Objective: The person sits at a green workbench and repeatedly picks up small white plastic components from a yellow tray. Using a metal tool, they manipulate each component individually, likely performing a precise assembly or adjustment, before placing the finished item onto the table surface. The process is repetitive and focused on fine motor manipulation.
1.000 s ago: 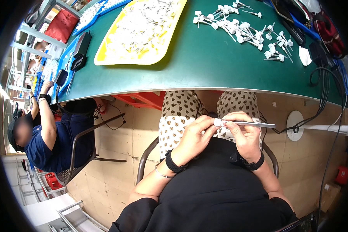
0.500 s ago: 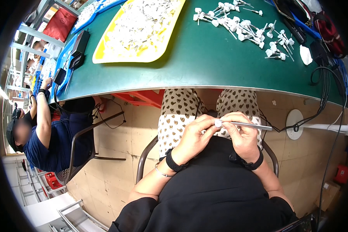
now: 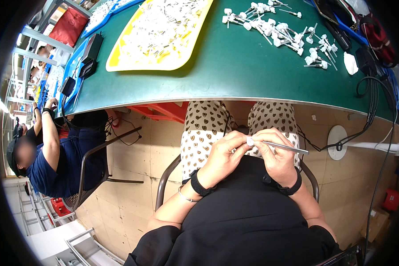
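Note:
Over my lap, my left hand [image 3: 225, 158] is closed, its thumb and fingers pinching a small white plastic piece [image 3: 250, 141]. Close against it, my right hand [image 3: 278, 160] grips a slim grey metal tool [image 3: 295, 149]. The tool's free end sticks out to the right, and its other end is hidden among my fingers at the white piece. Beyond my knees, on the green table [image 3: 235, 84], lies a loose cluster of white-headed parts with thin stems [image 3: 281, 34]. A yellow tray [image 3: 177, 65] heaped with small white and grey pieces stands to their left.
A black device [image 3: 92, 49] and blue trays [image 3: 75, 62] line the table's left side. Black cables [image 3: 373, 95] hang over the right edge near a crumpled white item [image 3: 350, 64]. A co-worker in dark blue [image 3: 71, 159] sits at the left. Chair arms [image 3: 164, 179] flank me.
The metal tool has tilted, its free end now slightly lower and nearer to me. My hands stay almost in place. The co-worker's hand has shifted a little.

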The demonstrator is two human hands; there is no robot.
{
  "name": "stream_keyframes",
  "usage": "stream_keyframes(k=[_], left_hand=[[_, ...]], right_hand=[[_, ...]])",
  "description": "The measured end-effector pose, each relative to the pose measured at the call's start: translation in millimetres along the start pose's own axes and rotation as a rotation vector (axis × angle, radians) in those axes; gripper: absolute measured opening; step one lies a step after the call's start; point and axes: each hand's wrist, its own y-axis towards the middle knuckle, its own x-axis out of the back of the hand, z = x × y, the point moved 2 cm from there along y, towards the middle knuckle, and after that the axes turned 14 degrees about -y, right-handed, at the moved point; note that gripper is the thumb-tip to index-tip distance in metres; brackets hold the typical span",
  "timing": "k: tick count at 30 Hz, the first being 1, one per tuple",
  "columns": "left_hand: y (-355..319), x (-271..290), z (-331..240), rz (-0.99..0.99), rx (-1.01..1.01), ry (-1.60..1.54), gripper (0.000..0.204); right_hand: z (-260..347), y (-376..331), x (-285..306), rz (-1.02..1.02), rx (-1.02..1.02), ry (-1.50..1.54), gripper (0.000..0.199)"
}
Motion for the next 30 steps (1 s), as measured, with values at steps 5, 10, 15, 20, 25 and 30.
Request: stream_keyframes(k=[5, 10, 15, 20, 25, 30], left_hand=[[0, 0, 2, -0.002, -0.026, 0.020, 0.015], [3, 5, -5, 0.000, -0.024, 0.095, 0.016], [37, 43, -55, -0.137, -0.188, 0.045, 0.010], [105, 138, -99, -0.503, -0.365, 0.493, 0.031], [151, 144, -96, -0.427, -0.397, 0.963, 0.044], [194, 27, -129, 0.114, -0.504, 0.632, 0.047]], right_hand=[[1, 1, 1, 0.023, 0.031, -0.036, 0.005], [2, -4, 5, -0.030, 0.019, 0.041, 0.012], [-1, -3, 18, -0.159, -0.033, 0.144, 0.015], [-6, -4, 16, -0.154, -0.109, 0.174, 0.015], [-7, 1, 16, -0.195, -0.038, 0.154, 0.014], [-14, 4, 21, -0.202, -0.124, 0.202, 0.014]])
